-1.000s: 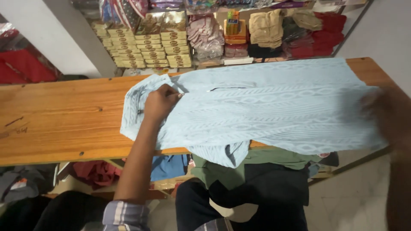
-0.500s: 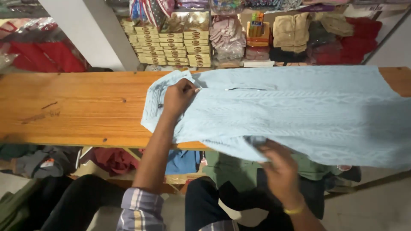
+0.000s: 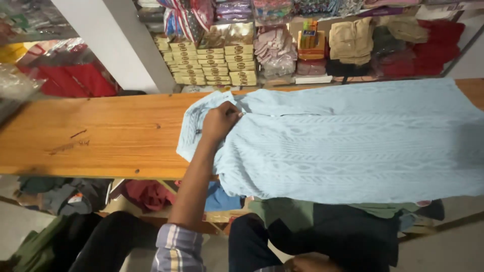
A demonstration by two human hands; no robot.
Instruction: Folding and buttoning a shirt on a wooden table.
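A light blue patterned shirt point(image 3: 343, 146) lies spread flat on a long wooden table point(image 3: 101, 136), its front edge hanging slightly over the near side. My left hand point(image 3: 220, 121) rests on the shirt near the collar at its left end, fingers closed on the fabric. Only a sliver of my right hand point(image 3: 308, 263) shows at the bottom edge of the view, low by my lap and away from the shirt; its fingers are hidden.
Beyond the table, shelves hold stacked yellow boxes point(image 3: 212, 65) and folded clothes in beige point(image 3: 353, 40), pink and red point(image 3: 433, 45). A white pillar point(image 3: 116, 45) stands at the back left. Loose garments point(image 3: 146, 194) lie under the table.
My right hand has left the shirt's near edge and dropped to the bottom of the view. My left hand stays at the collar. The shirt's near edge now lies smoother.
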